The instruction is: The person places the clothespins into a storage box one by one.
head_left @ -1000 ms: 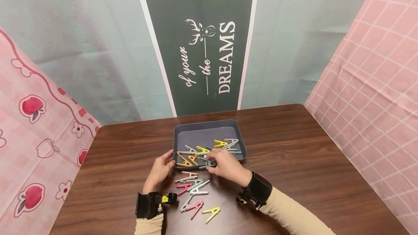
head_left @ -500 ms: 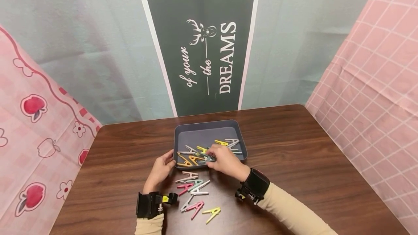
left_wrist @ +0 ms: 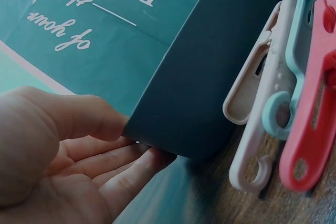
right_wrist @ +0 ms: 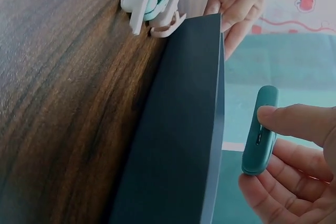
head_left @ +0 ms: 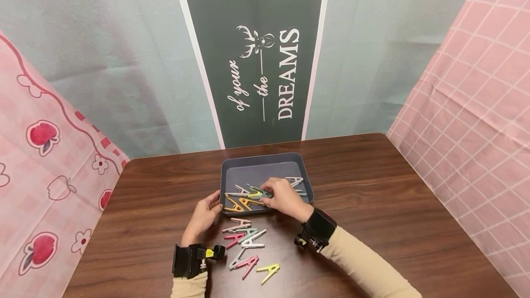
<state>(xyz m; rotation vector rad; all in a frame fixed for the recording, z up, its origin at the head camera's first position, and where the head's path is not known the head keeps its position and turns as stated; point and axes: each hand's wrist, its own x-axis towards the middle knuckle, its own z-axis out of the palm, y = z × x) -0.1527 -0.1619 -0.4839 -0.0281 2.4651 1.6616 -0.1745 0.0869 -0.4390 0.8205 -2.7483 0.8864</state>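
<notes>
My right hand (head_left: 286, 199) pinches a dark green clothespin (right_wrist: 268, 96) between thumb and fingers, over the near part of a dark grey tray (head_left: 265, 172). My left hand (head_left: 202, 216) grips the tray's near left corner, thumb at the rim and fingers against the side, as the left wrist view shows. Inside the tray lie orange clothespins (head_left: 234, 206), a grey clothespin (head_left: 242, 191) and pale clothespins (head_left: 295, 180) at the right. A yellow clothespin (head_left: 254, 195) overlaps the held one in the head view. The right hand hides part of the pile.
Several clothespins lie on the brown table (head_left: 356, 183) before the tray: a beige clothespin (head_left: 239, 224), a white clothespin (head_left: 252, 241), a pink clothespin (head_left: 250, 262) and a yellow-green clothespin (head_left: 269, 270) among them. Printed curtains hang behind and at both sides.
The right hand has moved the dark green clothespin from the tray's near rim slightly farther inward, toward the yellow clothespin. My left hand stays at the corner.
</notes>
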